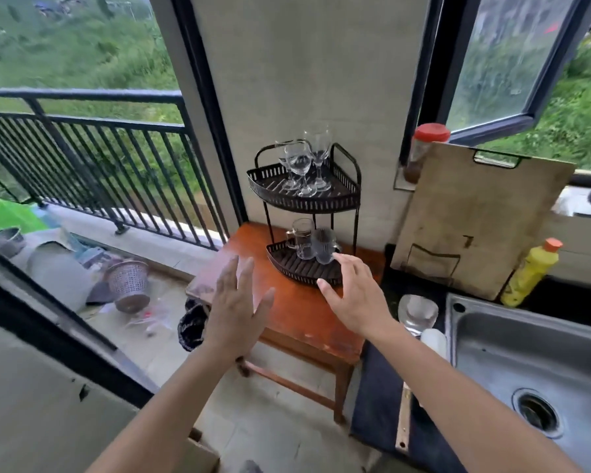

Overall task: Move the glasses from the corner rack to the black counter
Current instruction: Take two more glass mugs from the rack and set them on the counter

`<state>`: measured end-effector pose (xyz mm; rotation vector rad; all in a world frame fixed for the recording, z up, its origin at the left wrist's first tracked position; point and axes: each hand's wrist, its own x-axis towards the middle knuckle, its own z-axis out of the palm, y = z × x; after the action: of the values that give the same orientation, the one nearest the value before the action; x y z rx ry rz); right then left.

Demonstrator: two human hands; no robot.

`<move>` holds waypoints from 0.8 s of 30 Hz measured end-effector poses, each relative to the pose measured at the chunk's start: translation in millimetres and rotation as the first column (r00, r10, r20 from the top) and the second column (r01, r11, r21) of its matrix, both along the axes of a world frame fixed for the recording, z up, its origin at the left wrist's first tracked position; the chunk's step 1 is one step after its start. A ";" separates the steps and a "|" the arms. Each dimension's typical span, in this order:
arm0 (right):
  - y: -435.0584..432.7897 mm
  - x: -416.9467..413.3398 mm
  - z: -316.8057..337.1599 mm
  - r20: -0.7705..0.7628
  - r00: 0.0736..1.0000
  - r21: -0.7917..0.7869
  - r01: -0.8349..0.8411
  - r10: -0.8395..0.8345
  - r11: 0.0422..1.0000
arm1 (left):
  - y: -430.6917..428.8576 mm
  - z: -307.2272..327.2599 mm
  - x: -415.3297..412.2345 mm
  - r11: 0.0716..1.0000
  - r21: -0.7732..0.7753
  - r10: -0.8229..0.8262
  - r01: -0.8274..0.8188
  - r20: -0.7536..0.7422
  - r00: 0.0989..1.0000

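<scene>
A black two-tier corner rack stands on a small orange wooden table against the wall. Its top shelf holds three stemmed wine glasses. On the bottom shelf sit two clear handled mugs. One upturned glass rests on the black counter beside the sink. My right hand is spread open just in front of the bottom shelf, fingertips close to the mugs. My left hand hovers open over the table's left side, holding nothing.
A steel sink lies at the right, with a yellow bottle, a leaning cutting board and a red-lidded jar behind it. An open window is above. A balcony railing and floor clutter lie left.
</scene>
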<state>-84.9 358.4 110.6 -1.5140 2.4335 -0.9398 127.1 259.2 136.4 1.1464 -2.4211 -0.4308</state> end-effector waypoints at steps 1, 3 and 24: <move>-10.9 -5.5 -5.0 0.011 1.000 0.018 0.016 -0.017 1.000 | -18.5 -8.6 -8.9 1.000 0.015 -0.017 0.017 0.017 1.000; -32.7 -18.3 -15.4 0.033 0.998 0.053 0.058 -0.060 0.997 | -54.1 -21.8 -28.2 0.997 0.042 -0.064 0.062 0.049 0.997; -206.6 -95.4 -164.9 0.368 0.826 0.164 0.394 -0.427 0.904 | -287.0 -175.5 -201.8 0.918 0.321 -0.237 0.234 -0.032 0.971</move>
<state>-180.2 151.8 -54.3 -0.6791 2.4826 -1.0731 -74.7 -27.8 -39.1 0.9794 -2.5704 -0.9312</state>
